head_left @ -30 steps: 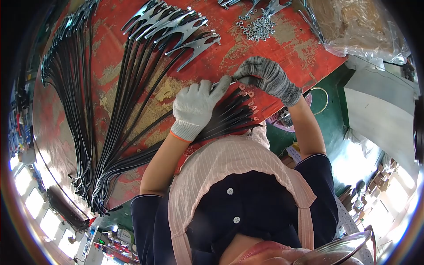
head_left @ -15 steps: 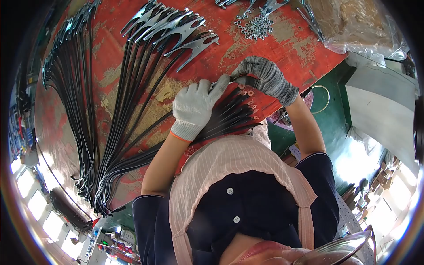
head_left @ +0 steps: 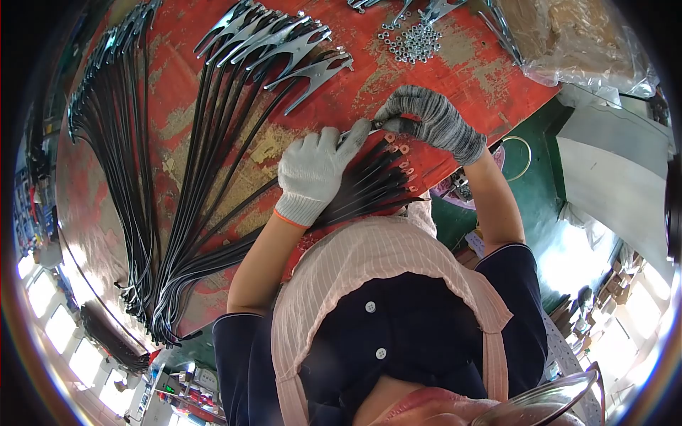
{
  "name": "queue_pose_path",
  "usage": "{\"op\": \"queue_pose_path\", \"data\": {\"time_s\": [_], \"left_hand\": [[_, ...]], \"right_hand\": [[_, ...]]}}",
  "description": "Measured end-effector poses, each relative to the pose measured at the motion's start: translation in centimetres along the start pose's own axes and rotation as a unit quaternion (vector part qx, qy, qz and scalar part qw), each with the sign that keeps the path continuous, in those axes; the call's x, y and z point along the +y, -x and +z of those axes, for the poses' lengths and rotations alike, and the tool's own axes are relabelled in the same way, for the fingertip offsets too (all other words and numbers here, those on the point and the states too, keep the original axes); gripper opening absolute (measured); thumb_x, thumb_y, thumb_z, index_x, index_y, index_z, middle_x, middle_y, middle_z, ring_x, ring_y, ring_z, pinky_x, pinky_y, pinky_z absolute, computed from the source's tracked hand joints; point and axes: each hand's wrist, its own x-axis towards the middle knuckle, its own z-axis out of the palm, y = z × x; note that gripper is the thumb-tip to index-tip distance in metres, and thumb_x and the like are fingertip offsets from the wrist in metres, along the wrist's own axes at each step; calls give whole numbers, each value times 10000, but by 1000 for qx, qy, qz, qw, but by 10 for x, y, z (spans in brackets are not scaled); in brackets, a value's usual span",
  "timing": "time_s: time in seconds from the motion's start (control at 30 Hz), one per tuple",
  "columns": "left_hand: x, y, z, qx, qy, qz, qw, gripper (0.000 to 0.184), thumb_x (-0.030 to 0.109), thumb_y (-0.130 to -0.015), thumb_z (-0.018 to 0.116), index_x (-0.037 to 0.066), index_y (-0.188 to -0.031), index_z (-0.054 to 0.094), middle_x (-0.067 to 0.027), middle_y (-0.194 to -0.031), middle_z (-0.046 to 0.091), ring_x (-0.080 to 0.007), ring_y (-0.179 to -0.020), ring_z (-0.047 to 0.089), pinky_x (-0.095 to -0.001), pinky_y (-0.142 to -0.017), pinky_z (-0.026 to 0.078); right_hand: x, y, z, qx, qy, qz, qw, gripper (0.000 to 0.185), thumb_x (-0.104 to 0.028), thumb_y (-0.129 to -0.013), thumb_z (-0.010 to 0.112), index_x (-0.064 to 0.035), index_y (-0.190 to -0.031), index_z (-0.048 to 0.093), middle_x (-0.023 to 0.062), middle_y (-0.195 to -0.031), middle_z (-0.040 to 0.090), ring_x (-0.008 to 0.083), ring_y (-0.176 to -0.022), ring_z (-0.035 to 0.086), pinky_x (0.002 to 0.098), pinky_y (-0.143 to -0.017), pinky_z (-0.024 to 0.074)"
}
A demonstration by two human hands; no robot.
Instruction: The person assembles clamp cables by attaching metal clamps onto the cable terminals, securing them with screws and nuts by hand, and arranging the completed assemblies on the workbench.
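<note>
Two gloved hands: the left hand (head_left: 310,170) in white and the right hand (head_left: 430,122) in grey met at the fingertips above the red table (head_left: 366,60).
Grip: both hands' fingers were closed on a small dark piece (head_left: 376,125); pinching it from opposite sides probably steadied it.
Small dark piece: only a short sliver showed between the gloves, dark with a faint metallic glint; its full shape was hidden.
Black cables (head_left: 373,177): their copper ring ends fanned out just beside the hands, likely for easy reach.
Silvery clamps (head_left: 277,42): these overlapped in a row beyond the left hand, cables trailing back, perhaps grouped to prevent tangling.
Nuts (head_left: 412,44): small and shiny, they lay loosely pooled past the right hand, seemingly out of the hands' way.
</note>
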Motion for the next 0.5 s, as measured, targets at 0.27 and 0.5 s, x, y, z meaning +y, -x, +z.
{"op": "queue_pose_path", "data": {"time_s": [0.27,0.5], "left_hand": [[0,0,0,5,-2,0,1000,583,194,-816,559,259,-1394,514,-24,-774,520,-185,-620,553,-327,-535,478],[1,-2,-4,-13,3,-9,1000,597,184,-773,630,268,-1359,561,-31,-822,553,-203,-636,575,-345,-556,499]], "right_hand": [[2,-1,4,-9,0,21,1000,197,-241,-866,740,-131,-1029,733,27,-937,672,221,-896,669,326,-799,532],[-8,-5,6,16,61,27,998,205,-263,-845,753,-140,-1008,736,19,-928,672,220,-905,667,330,-809,530]]}}
